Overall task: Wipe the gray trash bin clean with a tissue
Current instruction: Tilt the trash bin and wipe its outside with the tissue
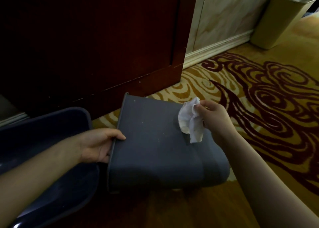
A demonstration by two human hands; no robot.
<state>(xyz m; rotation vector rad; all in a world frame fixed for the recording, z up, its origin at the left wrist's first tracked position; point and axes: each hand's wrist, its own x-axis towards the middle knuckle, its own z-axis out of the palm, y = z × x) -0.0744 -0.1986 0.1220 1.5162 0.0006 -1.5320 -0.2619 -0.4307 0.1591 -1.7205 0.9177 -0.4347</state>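
The gray trash bin (155, 144) lies on its side on the carpet, its open rim facing left and its base to the right. Small pale specks dot its upper wall. My left hand (100, 144) grips the rim at the left, thumb on the outside wall and fingers inside. A crumpled white tissue (189, 122) hangs from the fingertips of my right hand (213, 119), which hovers over the bin's right end. The tissue's lower edge dangles against or just above the bin's wall; contact cannot be judged.
A dark blue tub (57, 167) sits on the floor at the left, just beside the bin's rim. Dark wooden furniture (96, 42) stands behind. A gold bin (278, 20) stands by the wall at the far right. Patterned carpet (259, 93) spreads to the right.
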